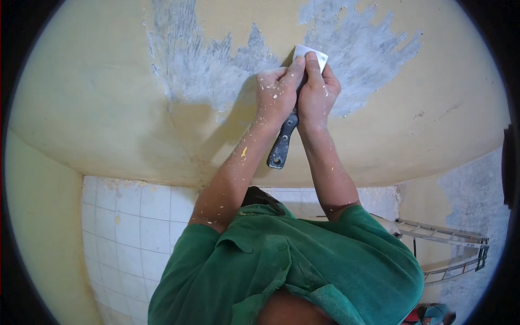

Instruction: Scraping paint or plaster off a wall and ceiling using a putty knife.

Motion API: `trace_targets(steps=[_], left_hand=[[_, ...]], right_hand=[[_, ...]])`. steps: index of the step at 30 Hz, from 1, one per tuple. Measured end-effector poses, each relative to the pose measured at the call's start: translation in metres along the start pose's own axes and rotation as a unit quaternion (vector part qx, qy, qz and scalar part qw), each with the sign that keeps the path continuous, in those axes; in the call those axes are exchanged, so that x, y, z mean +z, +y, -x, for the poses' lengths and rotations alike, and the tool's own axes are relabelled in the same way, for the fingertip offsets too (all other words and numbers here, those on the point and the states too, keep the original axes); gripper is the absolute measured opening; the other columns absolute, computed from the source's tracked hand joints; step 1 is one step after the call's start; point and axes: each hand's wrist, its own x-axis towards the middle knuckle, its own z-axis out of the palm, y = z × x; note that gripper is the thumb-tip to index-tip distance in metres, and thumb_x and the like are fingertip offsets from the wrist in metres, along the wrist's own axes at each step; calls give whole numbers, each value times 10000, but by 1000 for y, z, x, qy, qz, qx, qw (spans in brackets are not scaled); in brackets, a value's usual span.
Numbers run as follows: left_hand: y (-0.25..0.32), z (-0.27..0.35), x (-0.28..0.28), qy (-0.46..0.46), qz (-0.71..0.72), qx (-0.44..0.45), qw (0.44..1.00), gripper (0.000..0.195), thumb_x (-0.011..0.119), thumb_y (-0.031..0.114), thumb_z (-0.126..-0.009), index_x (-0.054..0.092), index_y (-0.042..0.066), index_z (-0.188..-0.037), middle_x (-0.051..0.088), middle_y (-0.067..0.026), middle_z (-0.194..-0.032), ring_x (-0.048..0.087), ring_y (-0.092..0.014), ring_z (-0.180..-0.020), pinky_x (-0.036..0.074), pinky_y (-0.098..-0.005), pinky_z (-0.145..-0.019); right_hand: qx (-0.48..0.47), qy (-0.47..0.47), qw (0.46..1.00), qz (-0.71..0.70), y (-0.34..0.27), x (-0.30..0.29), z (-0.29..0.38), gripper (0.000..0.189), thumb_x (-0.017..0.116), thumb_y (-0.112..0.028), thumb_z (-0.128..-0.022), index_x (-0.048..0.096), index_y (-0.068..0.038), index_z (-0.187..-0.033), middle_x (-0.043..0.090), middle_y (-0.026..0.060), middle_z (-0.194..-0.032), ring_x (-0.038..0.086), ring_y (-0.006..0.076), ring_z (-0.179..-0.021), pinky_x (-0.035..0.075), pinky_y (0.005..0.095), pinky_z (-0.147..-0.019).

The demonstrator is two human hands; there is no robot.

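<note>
Both my hands grip one putty knife, a scraper with a wide metal blade [311, 53] and a black riveted handle [281, 142] that hangs down between my forearms. My left hand [277, 92] has its thumb at the base of the blade. On the other side, my right hand [318, 94] presses its thumb flat on the metal. The blade's edge meets the yellow painted wall [260, 12], at the border of a scraped grey patch [349, 53]. Another grey patch [191, 73] with ragged edges lies to the left. Paint flakes dot my hands and forearms.
White floor tiles [126, 231] lie below the wall. An aluminium ladder [447, 235] is at the lower right, near a side wall [475, 195] with grey scraped areas. Another person [432, 313] is partly visible at the bottom right. A yellow side wall [44, 227] bounds the left.
</note>
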Motion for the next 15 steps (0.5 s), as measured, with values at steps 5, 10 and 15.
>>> trace_targets(steps=[5,10,15], left_hand=[[-13,10,-5,16,-7,-14,1000,476,580,305,-837,523,-77,-558,439,29,-482,389,-39,-514,321,-257,-429],[10,9,5,20,37,-38,998,470,585,293,-842,527,-56,-533,450,50,-510,387,-32,-525,315,-233,-431],[-11,15,-1,27,15,-34,999,467,575,295,-852,529,-59,-551,449,49,-516,382,-31,-525,314,-234,-432]], right_hand=[[-1,2,998,69,4,-6,8,206,546,-198,-879,614,-9,-835,565,-8,-703,473,36,-615,382,188,-541],[19,-21,1000,-2,1,-4,-2,206,544,-197,-881,611,-7,-836,555,-21,-699,453,25,-606,371,191,-528],[30,-17,999,29,7,-12,7,212,545,-187,-879,609,1,-804,557,-17,-690,452,28,-602,374,197,-523]])
